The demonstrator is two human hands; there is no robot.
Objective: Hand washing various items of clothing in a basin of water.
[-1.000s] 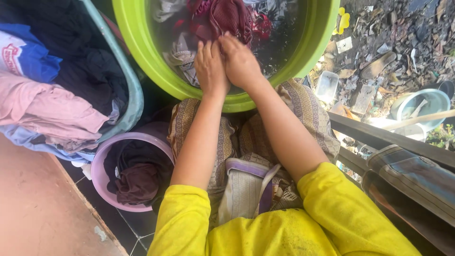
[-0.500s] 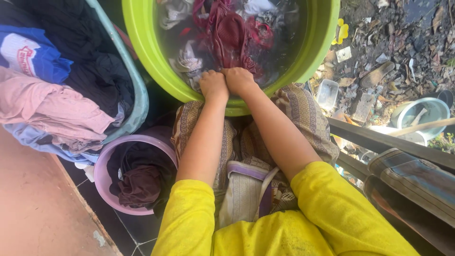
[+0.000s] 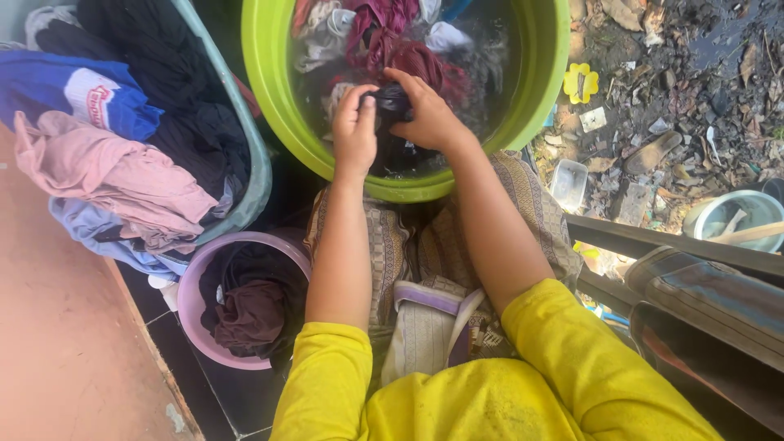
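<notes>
Both of my hands are gripping a dark wet cloth (image 3: 390, 101) over the round lime-green plastic basin (image 3: 269, 98) of soaking laundry. I am curling my left hand (image 3: 355, 122) around one end and my right hand (image 3: 429, 114) around the other.

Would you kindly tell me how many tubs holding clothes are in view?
3: a green tub ahead, a teal tub at left, and a pink tub beside the person's knee. Others may lie out of frame.
</notes>
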